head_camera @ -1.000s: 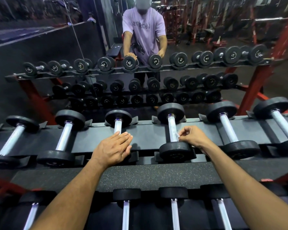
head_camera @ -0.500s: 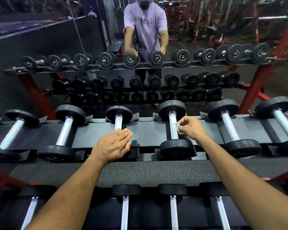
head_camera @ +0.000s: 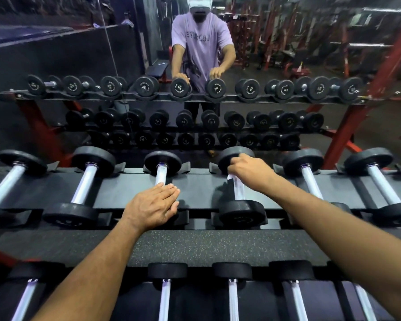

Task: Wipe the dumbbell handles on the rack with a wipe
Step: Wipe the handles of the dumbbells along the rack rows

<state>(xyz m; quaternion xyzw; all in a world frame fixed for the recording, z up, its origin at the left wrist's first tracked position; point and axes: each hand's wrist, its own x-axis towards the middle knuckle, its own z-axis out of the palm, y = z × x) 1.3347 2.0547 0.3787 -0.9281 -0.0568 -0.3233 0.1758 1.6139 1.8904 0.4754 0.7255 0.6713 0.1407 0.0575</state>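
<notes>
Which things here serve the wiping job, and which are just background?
In use: right hand; wipe; dumbbell handle; top rack; left hand resting on the neighbouring dumbbell.
Background: mirror reflection; lower-tier dumbbells.

Dumbbell handles [head_camera: 239,192]: polished metal, glossy.
Dumbbell heads [head_camera: 242,214]: black rubber, matt.
Wipe [head_camera: 230,177]: thin white cloth or paper, cannot tell which.
Rack shelf [head_camera: 195,188]: dark painted metal, smooth.
Front strip [head_camera: 206,247]: speckled rubber, rough.

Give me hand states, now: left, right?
Left hand: open, fingers straight, resting on a dumbbell.
Right hand: fingers curled round a white wipe on the next dumbbell's handle.
</notes>
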